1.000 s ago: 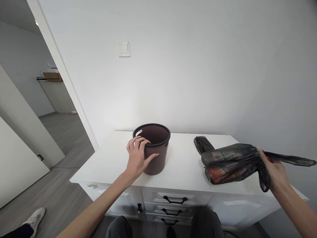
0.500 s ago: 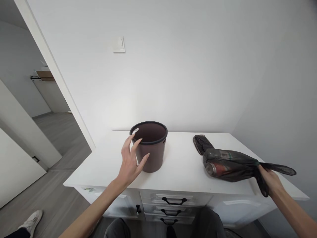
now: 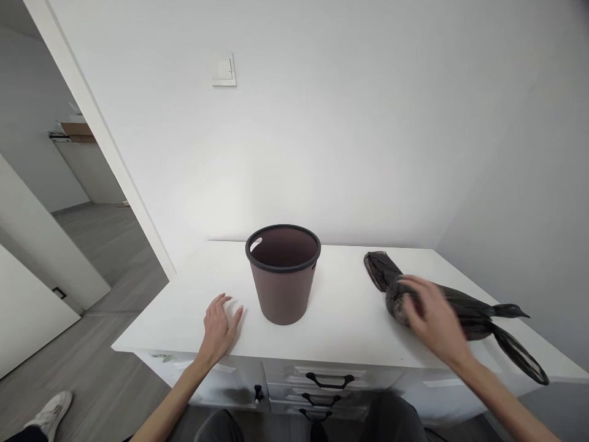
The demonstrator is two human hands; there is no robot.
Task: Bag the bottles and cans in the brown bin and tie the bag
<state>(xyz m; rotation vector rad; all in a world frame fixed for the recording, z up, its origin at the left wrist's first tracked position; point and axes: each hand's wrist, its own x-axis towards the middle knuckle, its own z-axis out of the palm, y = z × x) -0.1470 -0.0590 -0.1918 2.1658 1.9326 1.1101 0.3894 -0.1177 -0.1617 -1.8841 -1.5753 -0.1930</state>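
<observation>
A brown trash can (image 3: 283,294) with a black rim stands upright on the white cabinet top (image 3: 340,325), its inside dark. Just left of its base, my left hand (image 3: 219,328) is low over the surface, palm down, fingers spread and holding nothing. To the right lies a filled black plastic garbage bag (image 3: 467,304), its tied ends trailing right. My right hand (image 3: 432,316), slightly blurred, is in front of the bag's left end, thumb and fingers apart; whether it touches the bag is unclear. Behind the bag's left end is another folded piece of black plastic (image 3: 381,269).
Below the top are drawers with black handles (image 3: 330,380). A white wall with a light switch (image 3: 224,70) rises behind. On the left a doorway opens to a grey floor, where a white shoe (image 3: 53,411) shows.
My right hand let go of the bag's tied end and moved left along the bag, which now lies on the top. My left hand left the trash can and dropped to its lower left.
</observation>
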